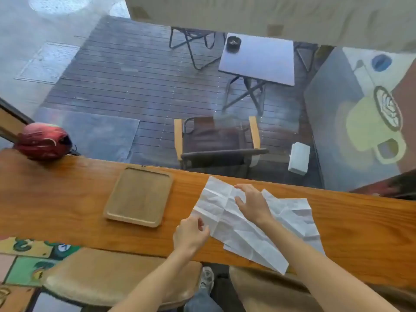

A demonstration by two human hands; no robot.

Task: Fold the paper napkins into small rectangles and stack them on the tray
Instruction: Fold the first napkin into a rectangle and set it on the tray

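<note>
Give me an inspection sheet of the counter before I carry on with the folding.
Surface: wooden counter along a window, mostly bare.
Job's things: creased white napkins spread unfolded and overlapping right of centre; wooden tray to their left, holding nothing.
Clutter: red helmet at the far left end.
Grippers: left hand pinches the top napkin's near-left edge; right hand lies flat on the napkins.
Cables: nothing seen.
Surroundings: upholstered stools below the counter; deck with folding chair and small table beyond the glass.
</note>
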